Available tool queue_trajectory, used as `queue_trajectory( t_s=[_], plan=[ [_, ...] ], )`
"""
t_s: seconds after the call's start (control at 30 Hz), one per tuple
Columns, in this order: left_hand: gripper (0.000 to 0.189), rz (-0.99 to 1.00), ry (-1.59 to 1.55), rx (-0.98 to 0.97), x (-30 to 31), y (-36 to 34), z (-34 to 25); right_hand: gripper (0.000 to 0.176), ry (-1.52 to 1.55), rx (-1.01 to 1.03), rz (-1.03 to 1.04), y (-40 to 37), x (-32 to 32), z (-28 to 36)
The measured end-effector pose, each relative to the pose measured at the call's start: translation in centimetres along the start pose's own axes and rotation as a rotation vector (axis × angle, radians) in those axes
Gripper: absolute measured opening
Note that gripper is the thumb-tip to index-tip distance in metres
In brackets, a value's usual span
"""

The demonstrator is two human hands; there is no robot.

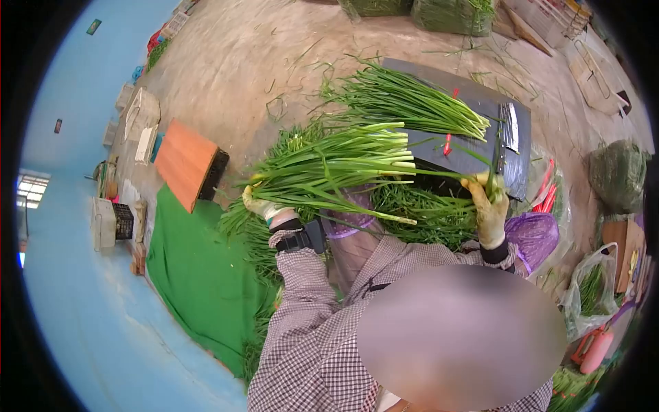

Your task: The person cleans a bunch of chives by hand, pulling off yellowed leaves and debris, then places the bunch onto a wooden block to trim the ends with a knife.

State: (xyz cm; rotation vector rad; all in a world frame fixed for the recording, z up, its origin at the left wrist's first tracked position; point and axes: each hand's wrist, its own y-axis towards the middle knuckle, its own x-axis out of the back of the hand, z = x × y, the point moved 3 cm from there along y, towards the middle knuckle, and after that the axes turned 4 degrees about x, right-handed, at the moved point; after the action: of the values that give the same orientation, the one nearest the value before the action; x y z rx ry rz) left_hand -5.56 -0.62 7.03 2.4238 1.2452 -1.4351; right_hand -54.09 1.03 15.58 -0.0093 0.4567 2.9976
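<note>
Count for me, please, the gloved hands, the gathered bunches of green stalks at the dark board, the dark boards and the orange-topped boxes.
Gloved hands: 2, the left hand and the right hand
Bunches of green stalks: 2, the held bunch and the bunch on the board
Dark board: 1
Orange-topped box: 1
Total: 6

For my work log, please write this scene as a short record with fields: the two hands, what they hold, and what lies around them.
Left hand: gloved, grips a bundle of long green leaves with pale stem ends
Right hand: gloved, closed on thin green stalks
Ahead: a second green bundle lies on a flat black board
Left side: orange wooden board; green cloth on the floor
Right side: purple plastic bag
</note>
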Motion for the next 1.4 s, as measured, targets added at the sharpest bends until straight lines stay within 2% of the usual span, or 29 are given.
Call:
queue_trajectory(
  t_s=[0.03, 0.1, 0.17, 0.23, 0.3, 0.37, 0.43, 0.5, 0.63, 0.67, 0.77, 0.87, 0.9, 0.97, 1.07, 1.17, 1.2, 1.23, 1.3, 1.33, 1.37, 1.4],
  plan=[
    [0.042, -0.006, -0.006, 0.012, -0.2, -0.4, -0.1, 0.014, 0.078, -0.160, -0.048, -1.4, 1.5, -2.4],
    [0.042, -0.078, -0.004, -0.008, -2.0, -2.3, -0.2, 0.027, -0.588, 0.136, 0.350, -4.7, 3.5, -9.8],
    [0.041, -0.067, -0.032, 0.027, -2.6, -2.4, 0.1, 0.032, -1.287, -0.103, 1.031, -7.1, 2.3, -8.5],
    [0.044, -0.043, -0.003, 0.027, -1.3, -0.8, 0.0, 0.033, -1.361, -0.034, 0.927, -7.8, 2.5, -9.4],
    [0.041, -0.064, -0.014, -0.027, -0.4, 0.2, 0.1, 0.027, -1.197, -0.207, 0.858, -2.9, -1.7, -2.3],
    [0.040, -0.059, 0.018, -0.041, -0.9, 0.4, 0.2, 0.022, -1.063, 0.192, 0.578, -0.6, -4.7, 2.5],
    [0.040, -0.027, 0.023, -0.016, -2.2, -0.5, 0.4, 0.017, -0.932, 0.498, 0.274, 1.1, -7.6, 4.5],
    [0.040, 0.011, -0.001, 0.028, -3.4, -1.6, 0.5, 0.017, -1.008, 0.624, 0.213, 2.3, -10.2, 4.2],
    [0.027, -0.068, 0.052, -0.104, -3.4, -1.5, -0.2, 0.013, -1.120, 0.717, 0.299, 3.1, -12.1, 0.0],
    [0.025, -0.098, 0.022, -0.106, -5.0, -3.3, -0.3, 0.011, -1.128, 0.695, 0.294, 3.1, -12.5, 0.2],
    [0.025, -0.079, 0.043, -0.129, -6.0, -4.0, -0.6, 0.007, -0.873, 0.631, 0.391, 3.7, -12.9, 1.6],
    [0.025, -0.026, -0.012, -0.068, -5.9, -4.0, -0.6, 0.007, 0.090, 0.093, 0.373, 4.2, -10.5, 4.4],
    [0.026, -0.051, 0.004, -0.088, -5.6, -3.8, -0.6, 0.007, 0.225, -0.066, 0.240, 3.9, -9.2, 5.5],
    [0.026, -0.082, 0.029, -0.116, -5.2, -3.3, -0.5, 0.007, 0.342, 0.031, 0.196, 4.0, -6.9, 5.6],
    [0.027, -0.076, 0.034, -0.119, -5.2, -3.1, -0.4, 0.008, 0.301, -0.080, 0.303, 2.9, -4.9, 4.5],
    [0.027, -0.123, 0.049, -0.115, -4.2, -2.2, -0.2, 0.010, 0.652, -0.047, 0.613, 1.8, -2.4, 1.9],
    [0.027, -0.107, 0.052, -0.112, -3.6, -1.8, -0.2, 0.013, 0.397, -0.338, 0.588, 1.5, -2.0, 0.6],
    [0.028, -0.087, 0.052, -0.108, -3.1, -1.3, -0.1, 0.022, 0.025, -0.119, 0.608, 1.6, -2.6, -1.7],
    [0.028, -0.052, 0.062, -0.098, -2.9, -0.8, 0.2, 0.034, 0.067, -0.186, 0.502, 0.5, -3.9, -4.1],
    [0.028, -0.043, 0.071, -0.097, -2.8, -0.8, 0.3, 0.040, 0.134, -0.260, 0.515, 0.8, -4.7, -4.6],
    [0.028, -0.038, 0.086, -0.097, -2.5, -0.9, 0.3, 0.040, 0.097, -0.254, 0.517, 1.0, -5.8, -5.1],
    [0.027, -0.036, 0.090, -0.083, -2.5, -0.9, 0.3, 0.037, 0.249, -0.275, 0.469, 1.3, -7.5, -4.5]
  ],
)
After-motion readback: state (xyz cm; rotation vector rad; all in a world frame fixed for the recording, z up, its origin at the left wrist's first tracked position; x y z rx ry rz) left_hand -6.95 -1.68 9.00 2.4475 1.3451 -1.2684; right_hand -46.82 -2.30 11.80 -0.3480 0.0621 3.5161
